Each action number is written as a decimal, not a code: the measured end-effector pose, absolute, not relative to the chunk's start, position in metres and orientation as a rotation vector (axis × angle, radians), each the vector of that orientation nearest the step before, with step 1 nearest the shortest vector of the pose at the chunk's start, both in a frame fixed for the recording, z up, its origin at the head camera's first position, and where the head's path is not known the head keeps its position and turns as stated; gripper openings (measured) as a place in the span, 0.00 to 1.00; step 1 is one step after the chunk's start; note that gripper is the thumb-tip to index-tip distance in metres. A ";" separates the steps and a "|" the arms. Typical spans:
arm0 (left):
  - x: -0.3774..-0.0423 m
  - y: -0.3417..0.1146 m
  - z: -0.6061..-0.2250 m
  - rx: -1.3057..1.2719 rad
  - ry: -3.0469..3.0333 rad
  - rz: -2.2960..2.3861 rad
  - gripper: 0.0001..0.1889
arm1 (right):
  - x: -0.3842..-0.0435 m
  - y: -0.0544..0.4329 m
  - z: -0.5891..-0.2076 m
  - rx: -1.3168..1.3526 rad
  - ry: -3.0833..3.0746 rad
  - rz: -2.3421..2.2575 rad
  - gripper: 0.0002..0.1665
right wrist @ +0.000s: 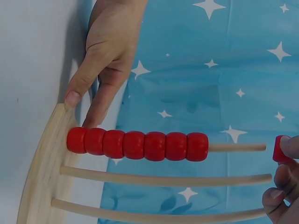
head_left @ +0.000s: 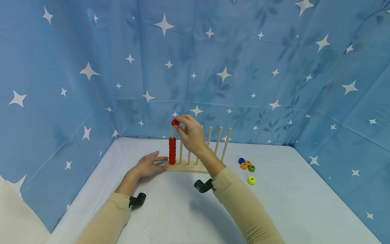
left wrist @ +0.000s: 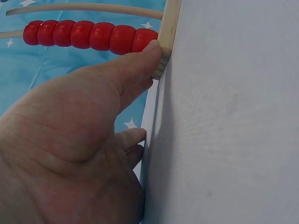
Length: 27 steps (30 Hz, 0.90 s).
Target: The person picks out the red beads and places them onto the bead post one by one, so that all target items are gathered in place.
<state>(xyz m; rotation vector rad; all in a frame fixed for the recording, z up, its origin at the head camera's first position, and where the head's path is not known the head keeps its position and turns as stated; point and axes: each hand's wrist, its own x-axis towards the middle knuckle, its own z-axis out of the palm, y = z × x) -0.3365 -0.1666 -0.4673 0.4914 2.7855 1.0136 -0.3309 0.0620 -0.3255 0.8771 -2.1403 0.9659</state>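
A wooden peg rack (head_left: 182, 167) stands on the white table, its thin pegs upright. Red beads (head_left: 172, 150) are stacked on its leftmost peg, whose bare tip shows above them. My right hand (head_left: 192, 134) pinches another red bead (right wrist: 279, 149) between thumb and fingers. In the right wrist view this bead sits just off the end of that peg, in line with it. My left hand (head_left: 149, 164) holds the rack's left end, thumb (left wrist: 152, 53) at the front edge and a finger behind. The other pegs (head_left: 225, 145) carry no beads.
Right of the rack lie several loose beads: a blue bead (head_left: 241, 160), two orange beads (head_left: 244, 165), a green bead (head_left: 251, 168) and a yellow bead (head_left: 251, 180). A blue star-patterned curtain (head_left: 195, 61) hangs behind and beside the table (head_left: 274, 203).
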 end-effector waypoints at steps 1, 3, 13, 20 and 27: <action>-0.337 -0.167 -0.468 0.487 2.786 1.010 0.31 | -0.331 0.061 -0.325 0.875 -2.148 0.967 0.17; -0.337 -0.167 -0.468 0.473 2.787 1.010 0.31 | -0.331 0.060 -0.325 0.877 -2.159 0.972 0.18; -0.337 -0.166 -0.467 0.460 2.777 1.018 0.31 | -0.336 0.056 -0.326 0.854 -2.196 0.943 0.19; -0.336 -0.166 -0.466 0.453 2.768 1.042 0.31 | -0.338 0.052 -0.325 0.809 -2.247 0.864 0.18; -0.336 -0.167 -0.467 0.469 2.773 1.021 0.31 | -0.337 0.049 -0.323 0.802 -2.282 0.893 0.17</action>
